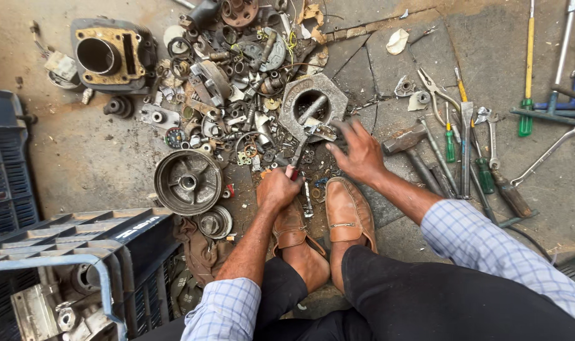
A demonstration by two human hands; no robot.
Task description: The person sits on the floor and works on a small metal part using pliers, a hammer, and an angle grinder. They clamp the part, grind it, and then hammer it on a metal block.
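My left hand (278, 187) is closed around the red handle of a pair of pliers (303, 146), whose jaws point up toward a small metal part (320, 131). My right hand (358, 151) hovers just right of that part with its fingers spread and blurred; whether it touches anything is unclear. Both hands work on the ground above my two brown leather shoes (347, 213). Behind the pliers sits a grey hexagonal metal casting (288, 101) with a round hole.
A heap of small engine parts (230, 82) spreads across the upper middle. A cylinder block (107, 57) lies upper left, a brake drum (187, 182) left of my hands. Hammer (406, 140), screwdrivers (449, 142) and spanners (543, 156) lie right. Dark crates (66, 252) stand lower left.
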